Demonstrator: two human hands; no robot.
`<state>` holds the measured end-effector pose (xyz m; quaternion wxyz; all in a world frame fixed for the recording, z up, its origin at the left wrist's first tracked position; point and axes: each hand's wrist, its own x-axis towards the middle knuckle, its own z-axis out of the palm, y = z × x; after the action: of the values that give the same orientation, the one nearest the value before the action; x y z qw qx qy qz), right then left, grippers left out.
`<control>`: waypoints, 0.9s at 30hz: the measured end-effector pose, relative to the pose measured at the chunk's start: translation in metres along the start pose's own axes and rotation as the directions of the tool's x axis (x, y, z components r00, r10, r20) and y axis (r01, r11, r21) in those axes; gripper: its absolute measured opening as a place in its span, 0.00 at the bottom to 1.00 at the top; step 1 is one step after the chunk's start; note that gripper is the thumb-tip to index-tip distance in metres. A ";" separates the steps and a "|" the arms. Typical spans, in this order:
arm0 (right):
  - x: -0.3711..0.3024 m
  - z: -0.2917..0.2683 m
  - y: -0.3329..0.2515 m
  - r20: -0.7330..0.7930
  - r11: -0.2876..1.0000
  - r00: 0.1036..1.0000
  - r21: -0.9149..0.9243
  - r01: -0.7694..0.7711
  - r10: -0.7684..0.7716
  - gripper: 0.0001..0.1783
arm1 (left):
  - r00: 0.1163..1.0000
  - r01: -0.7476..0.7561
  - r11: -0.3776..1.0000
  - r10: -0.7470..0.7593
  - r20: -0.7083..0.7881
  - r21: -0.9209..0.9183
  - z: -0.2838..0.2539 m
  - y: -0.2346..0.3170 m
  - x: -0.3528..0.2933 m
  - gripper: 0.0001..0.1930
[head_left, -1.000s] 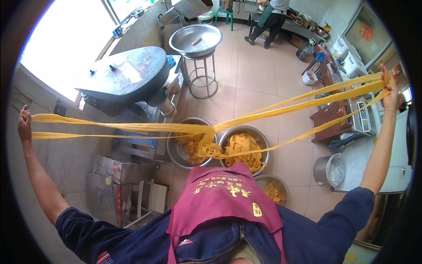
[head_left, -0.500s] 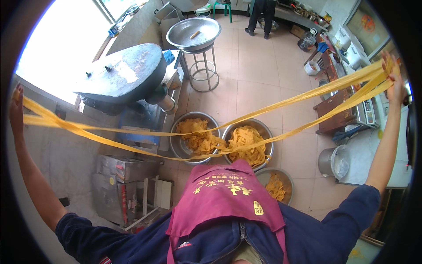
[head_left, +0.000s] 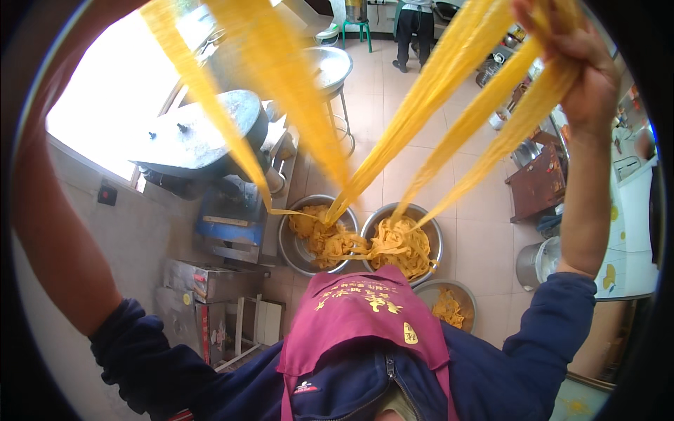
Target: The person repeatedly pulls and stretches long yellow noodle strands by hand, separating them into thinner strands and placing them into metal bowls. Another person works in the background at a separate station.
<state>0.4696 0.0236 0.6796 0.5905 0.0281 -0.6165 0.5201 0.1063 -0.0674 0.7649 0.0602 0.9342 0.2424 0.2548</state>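
Observation:
Long flat yellow noodles (head_left: 411,116) hang from both my raised hands toward two metal basins on the floor. High at the right, my right hand (head_left: 583,84) is closed around several strands, its fingers wrapped over them. My left hand (head_left: 98,10) is at the upper left, partly cut off by the picture's edge; strands blurred by motion run up to it, but its fingers are hidden. The left basin (head_left: 283,245) and the right basin (head_left: 440,245) hold heaped noodles, with a strip lying across between them.
Beside my apron stands a third basin (head_left: 469,302) with noodles. A machine with a grey cover (head_left: 203,123) is at the left, near a basin on a stand (head_left: 340,67). A white bucket (head_left: 537,265) stands at the right. Farther back, a person (head_left: 415,31) stands.
Both hands have come up and inward from wide apart. The noodles, stretched low across the basins before, now rise steeply from them toward my hands.

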 end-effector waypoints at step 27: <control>0.028 -0.013 0.010 0.318 0.884 0.839 0.008 -0.468 0.442 0.42 | -0.232 0.217 0.353 -0.887 0.400 0.910 0.379 -0.144 -0.444 0.18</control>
<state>0.4633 0.0530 0.6918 0.3452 -0.0136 -0.6669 0.6602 -0.0972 -0.1524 0.2053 0.0499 0.5691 0.6329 -0.5226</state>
